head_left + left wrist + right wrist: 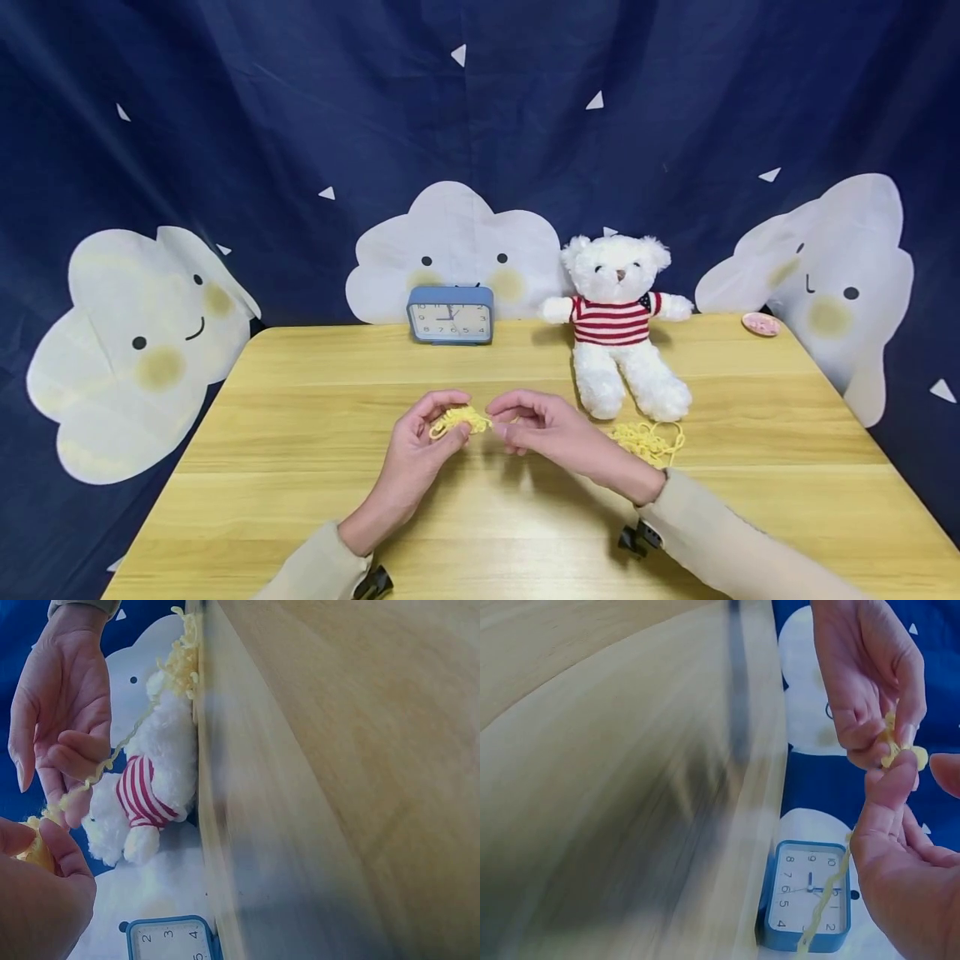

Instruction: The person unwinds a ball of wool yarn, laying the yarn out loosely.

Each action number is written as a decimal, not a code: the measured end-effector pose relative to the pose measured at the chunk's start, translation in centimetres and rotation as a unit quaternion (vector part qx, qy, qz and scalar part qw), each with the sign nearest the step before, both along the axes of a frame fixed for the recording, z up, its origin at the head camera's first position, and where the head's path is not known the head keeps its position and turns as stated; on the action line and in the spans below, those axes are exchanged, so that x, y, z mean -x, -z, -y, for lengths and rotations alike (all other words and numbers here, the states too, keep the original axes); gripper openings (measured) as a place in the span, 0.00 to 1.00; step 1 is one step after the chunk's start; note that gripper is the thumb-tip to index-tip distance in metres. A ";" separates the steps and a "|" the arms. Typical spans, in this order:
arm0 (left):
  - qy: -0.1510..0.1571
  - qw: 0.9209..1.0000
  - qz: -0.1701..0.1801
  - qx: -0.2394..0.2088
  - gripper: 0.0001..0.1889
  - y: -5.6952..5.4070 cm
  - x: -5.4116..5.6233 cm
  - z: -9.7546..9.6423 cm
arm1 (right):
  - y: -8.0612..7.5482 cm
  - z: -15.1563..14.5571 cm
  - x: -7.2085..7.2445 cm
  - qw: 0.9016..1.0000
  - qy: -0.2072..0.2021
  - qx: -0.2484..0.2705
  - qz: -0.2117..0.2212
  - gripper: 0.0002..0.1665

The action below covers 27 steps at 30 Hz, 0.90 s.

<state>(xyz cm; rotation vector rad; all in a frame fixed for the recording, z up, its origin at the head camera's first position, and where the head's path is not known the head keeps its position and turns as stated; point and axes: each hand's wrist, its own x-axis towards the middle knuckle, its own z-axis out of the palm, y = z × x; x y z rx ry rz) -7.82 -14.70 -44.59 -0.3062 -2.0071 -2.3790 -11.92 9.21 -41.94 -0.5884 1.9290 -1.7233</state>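
My left hand (420, 442) pinches a small looped piece of yellow yarn (459, 419) between thumb and fingers, above the table's middle. Just to its right, my right hand (543, 425) has bent fingers at the end of that piece, its fingertips close to the left ones. In the left wrist view, a thin yellow strand (127, 740) runs across the right hand's fingers toward a loose yarn pile (182, 664). The right wrist view has this strand (825, 900) hanging in front of the clock, with the right thumb and fingers partly cut off at the frame edge.
A blue alarm clock (452, 317) stands at the table's back edge. Right of it sits a white teddy bear (611, 321) in a striped shirt, with the yarn pile (648, 442) by its feet. A pink oval object (761, 323) lies at the far right corner.
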 end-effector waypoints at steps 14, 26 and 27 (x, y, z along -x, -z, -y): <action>-0.018 1.000 0.002 0.008 0.19 0.1 -0.2 0.3 | 0.1 -2.4 -0.2 0.992 0.107 -0.003 -0.069 0.08; -0.042 0.999 -0.021 0.010 0.20 0.3 -0.3 0.4 | -1.0 -6.0 -1.2 0.970 0.228 0.048 -0.071 0.06; -0.043 0.999 -0.020 0.006 0.21 0.3 -0.3 0.4 | -1.1 -6.3 -1.3 0.968 0.235 0.051 -0.075 0.06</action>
